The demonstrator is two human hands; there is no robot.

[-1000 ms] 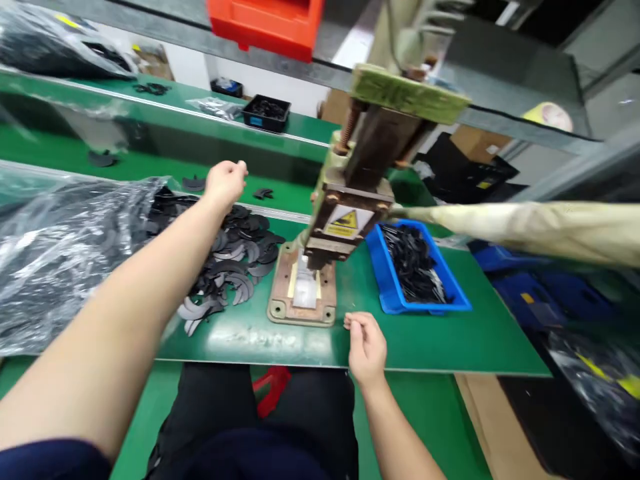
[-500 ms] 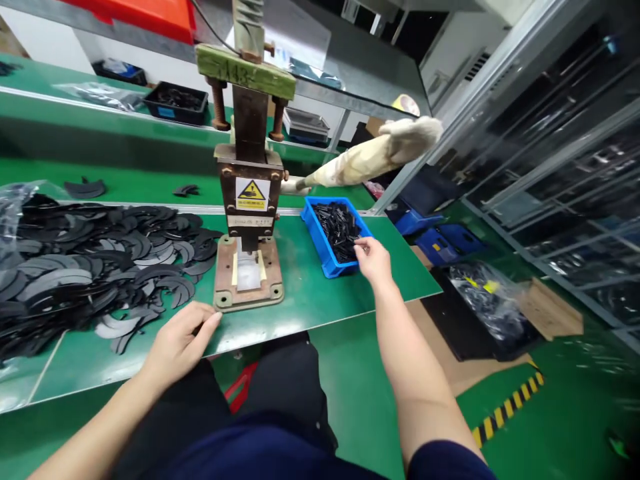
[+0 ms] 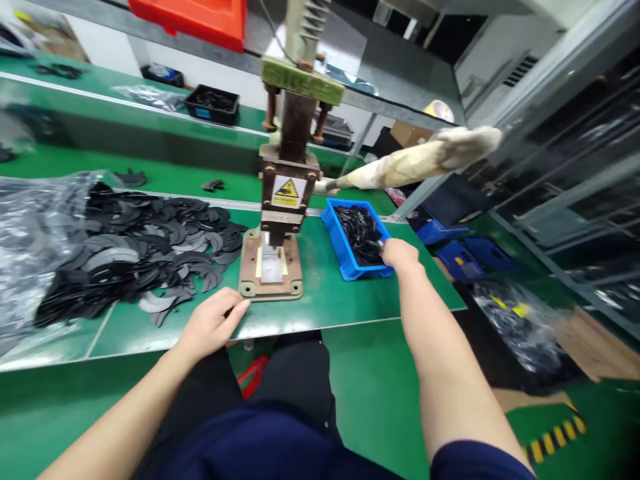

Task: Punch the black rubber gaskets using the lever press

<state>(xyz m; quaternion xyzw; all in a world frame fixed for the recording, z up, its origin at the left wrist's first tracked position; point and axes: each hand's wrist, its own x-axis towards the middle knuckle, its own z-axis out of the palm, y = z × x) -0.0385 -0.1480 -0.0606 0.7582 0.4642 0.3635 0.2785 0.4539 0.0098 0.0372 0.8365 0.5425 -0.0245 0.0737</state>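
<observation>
Head view: right hand [image 3: 399, 255] curled over the near rim of the blue bin [image 3: 350, 267], at 3 o'clock of the press [image 3: 280, 220]; whether it grips any of the black strips [image 3: 361, 230] cannot be told. Left hand [image 3: 213, 325] rests loosely open on the bench edge at 7 o'clock, beside the crescent pieces [image 3: 145, 253], holding nothing.

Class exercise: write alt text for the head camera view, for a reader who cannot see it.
A seated person's right hand reaches into a blue bin of small black parts, while the left hand rests on the green table edge before a hand press. A pile of black crescent pieces lies to the left.
</observation>
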